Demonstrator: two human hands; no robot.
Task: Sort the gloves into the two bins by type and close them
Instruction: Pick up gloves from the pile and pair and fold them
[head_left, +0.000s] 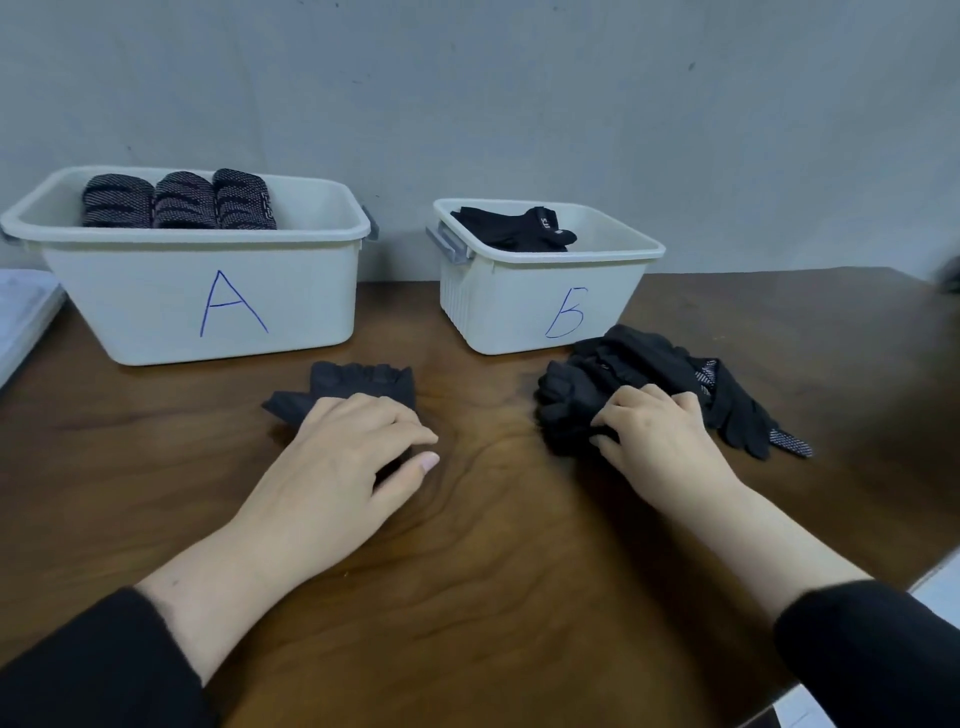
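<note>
Two white bins stand open at the back of the table. Bin A on the left holds three rolled patterned knit gloves. Bin B on the right holds a flat black glove. In front of bin A a dark glove lies on the table, and my left hand holds its near part with fingers and thumb curled over it. A pile of dark gloves sits in front of bin B. My right hand grips the pile's left part with bent fingers.
The brown wooden table runs to a grey wall behind the bins. A white flat object lies at the left edge, beside bin A. The table's right front corner ends near my right sleeve. No lids are in view.
</note>
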